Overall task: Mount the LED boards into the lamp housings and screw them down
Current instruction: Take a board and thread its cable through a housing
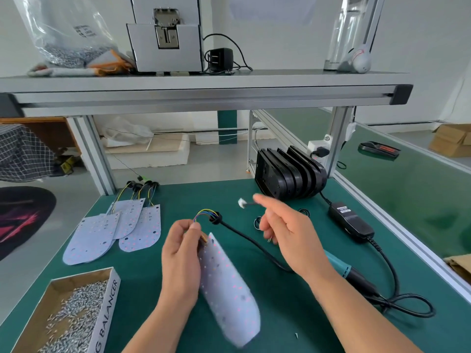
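Observation:
My left hand (182, 253) pinches the wired top end of a white LED board (229, 289), which hangs tilted above the green mat. Coloured wires run from the board to a black grommet (215, 219) and a black cable (251, 242) that passes under my right hand (288, 235). The right hand is raised and blurred, with its index finger straight. The cable's white connector (241, 203) sticks out just past that fingertip, so the cable end seems held in the lower fingers. Several black lamp housings (288, 174) stand on edge at the back.
Several more LED boards (114, 230) lie at the left. A cardboard box of screws (71, 314) sits front left. A teal electric screwdriver (341, 268) and its power adapter (350, 221) lie at the right, with black rings (257, 222) nearby. An aluminium shelf (204, 85) spans overhead.

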Action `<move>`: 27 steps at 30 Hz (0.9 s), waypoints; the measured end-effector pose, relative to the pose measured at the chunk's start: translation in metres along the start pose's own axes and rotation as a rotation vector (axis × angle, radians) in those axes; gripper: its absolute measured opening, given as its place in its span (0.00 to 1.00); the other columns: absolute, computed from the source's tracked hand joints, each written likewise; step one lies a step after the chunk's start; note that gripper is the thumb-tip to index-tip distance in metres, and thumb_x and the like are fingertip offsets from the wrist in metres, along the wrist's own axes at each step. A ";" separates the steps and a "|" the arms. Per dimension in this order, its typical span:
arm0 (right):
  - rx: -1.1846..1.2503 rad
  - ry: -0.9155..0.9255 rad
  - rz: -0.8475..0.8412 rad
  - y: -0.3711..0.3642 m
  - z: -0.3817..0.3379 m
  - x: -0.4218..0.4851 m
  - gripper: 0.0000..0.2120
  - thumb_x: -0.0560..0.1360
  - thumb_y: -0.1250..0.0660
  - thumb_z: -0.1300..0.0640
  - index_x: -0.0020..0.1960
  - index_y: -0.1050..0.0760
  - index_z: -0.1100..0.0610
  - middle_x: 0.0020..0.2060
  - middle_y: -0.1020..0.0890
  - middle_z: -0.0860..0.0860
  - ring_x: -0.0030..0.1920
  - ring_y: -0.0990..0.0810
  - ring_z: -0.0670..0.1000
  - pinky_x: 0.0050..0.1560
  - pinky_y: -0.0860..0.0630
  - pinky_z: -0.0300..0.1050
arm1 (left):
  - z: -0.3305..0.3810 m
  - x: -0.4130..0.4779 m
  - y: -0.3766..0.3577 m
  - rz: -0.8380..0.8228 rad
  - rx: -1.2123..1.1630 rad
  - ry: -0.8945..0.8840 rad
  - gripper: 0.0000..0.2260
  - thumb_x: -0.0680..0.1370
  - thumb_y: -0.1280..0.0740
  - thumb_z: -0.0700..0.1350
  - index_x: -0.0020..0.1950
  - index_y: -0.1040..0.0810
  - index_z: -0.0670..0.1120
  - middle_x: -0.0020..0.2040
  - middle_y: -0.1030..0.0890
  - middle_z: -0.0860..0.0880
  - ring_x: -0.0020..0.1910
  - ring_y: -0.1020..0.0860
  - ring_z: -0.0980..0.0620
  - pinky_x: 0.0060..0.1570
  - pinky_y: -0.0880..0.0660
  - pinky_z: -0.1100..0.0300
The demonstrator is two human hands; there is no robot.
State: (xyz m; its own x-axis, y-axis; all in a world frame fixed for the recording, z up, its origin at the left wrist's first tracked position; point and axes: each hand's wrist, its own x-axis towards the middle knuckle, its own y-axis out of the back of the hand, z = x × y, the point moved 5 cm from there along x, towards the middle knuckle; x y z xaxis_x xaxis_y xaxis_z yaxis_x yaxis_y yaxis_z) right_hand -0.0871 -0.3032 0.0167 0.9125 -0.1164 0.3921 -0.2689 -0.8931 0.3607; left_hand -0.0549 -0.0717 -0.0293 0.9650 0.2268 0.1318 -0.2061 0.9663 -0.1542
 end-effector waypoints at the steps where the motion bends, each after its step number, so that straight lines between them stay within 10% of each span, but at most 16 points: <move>1: 0.009 -0.048 -0.045 -0.005 0.002 0.001 0.19 0.87 0.40 0.60 0.68 0.19 0.41 0.44 0.15 0.49 0.40 0.17 0.48 0.43 0.23 0.45 | 0.004 -0.001 0.000 -0.007 -0.065 -0.010 0.10 0.85 0.34 0.44 0.44 0.25 0.46 0.33 0.28 0.50 0.30 0.34 0.53 0.28 0.33 0.65; 7: -0.012 -0.040 -0.409 -0.043 -0.012 -0.016 0.29 0.78 0.36 0.27 0.67 0.20 0.48 0.49 0.14 0.45 0.47 0.19 0.42 0.53 0.21 0.49 | 0.019 -0.031 -0.025 -0.037 -0.005 -0.238 0.06 0.84 0.33 0.54 0.49 0.21 0.55 0.39 0.22 0.50 0.38 0.26 0.53 0.38 0.26 0.60; 11: 0.040 0.010 -0.503 -0.040 -0.018 -0.016 0.18 0.79 0.33 0.49 0.69 0.22 0.38 0.39 0.19 0.43 0.38 0.24 0.50 0.43 0.24 0.48 | 0.026 -0.034 -0.030 -0.113 0.006 -0.284 0.04 0.82 0.27 0.53 0.48 0.17 0.56 0.43 0.18 0.50 0.41 0.21 0.53 0.43 0.25 0.62; 14: 0.070 -0.062 -0.416 -0.031 -0.011 -0.008 0.22 0.76 0.34 0.53 0.66 0.20 0.35 0.46 0.16 0.61 0.43 0.21 0.64 0.45 0.23 0.59 | 0.025 -0.029 -0.028 -0.108 0.015 -0.247 0.07 0.83 0.28 0.53 0.47 0.16 0.53 0.42 0.19 0.50 0.41 0.22 0.51 0.43 0.25 0.62; 18: 0.203 -0.044 -0.360 -0.017 -0.010 -0.006 0.20 0.76 0.37 0.58 0.62 0.17 0.42 0.38 0.16 0.52 0.29 0.35 0.52 0.30 0.39 0.47 | 0.006 0.000 -0.018 0.075 -0.122 0.005 0.10 0.85 0.33 0.45 0.46 0.17 0.45 0.37 0.21 0.51 0.36 0.22 0.52 0.44 0.22 0.48; 27: 0.444 -0.054 -0.293 -0.004 -0.014 -0.008 0.17 0.73 0.35 0.63 0.55 0.14 0.50 0.49 0.12 0.55 0.47 0.18 0.54 0.51 0.23 0.49 | -0.036 0.088 -0.066 -0.220 0.421 0.157 0.09 0.81 0.31 0.43 0.43 0.18 0.41 0.34 0.25 0.47 0.35 0.31 0.47 0.40 0.30 0.53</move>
State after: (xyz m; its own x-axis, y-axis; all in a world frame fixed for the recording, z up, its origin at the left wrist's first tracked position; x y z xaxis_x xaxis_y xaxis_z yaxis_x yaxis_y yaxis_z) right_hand -0.0974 -0.2930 0.0240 0.9476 0.1538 0.2800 0.1453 -0.9881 0.0510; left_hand 0.0491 -0.1200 -0.0431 0.9991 0.0220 -0.0373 -0.0110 0.9618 0.2737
